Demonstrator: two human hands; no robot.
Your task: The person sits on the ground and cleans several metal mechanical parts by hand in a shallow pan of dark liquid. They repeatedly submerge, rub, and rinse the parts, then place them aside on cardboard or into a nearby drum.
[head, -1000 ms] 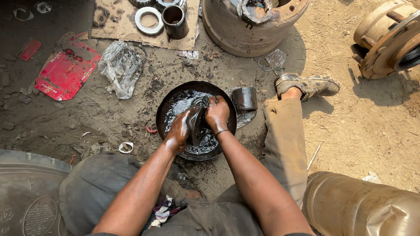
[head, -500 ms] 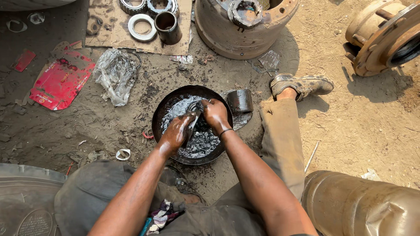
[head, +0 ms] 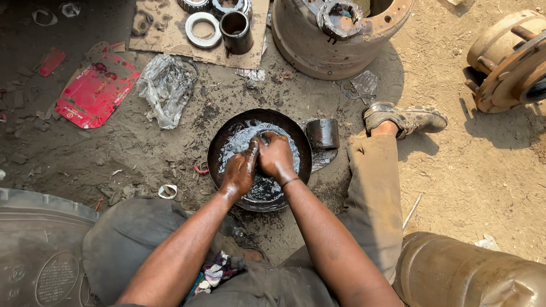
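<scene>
Far left, a tyre fills the lower corner, hemming in the person's knee. Above it, a flattened red package lies on dark oily ground, rectangular and creased, with a crumpled clear plastic bag just beside it. A brown cardboard sheet at the top edge carries metal rings and a dark cylinder. Centre, a round black pan of dark liquid sits on the ground. Left hand and right hand press together over it, fingers clamped on a small greasy part, mostly hidden. A short metal sleeve touches the pan's right rim. Right of the leg, open sandy ground runs to a rusty hub.
</scene>
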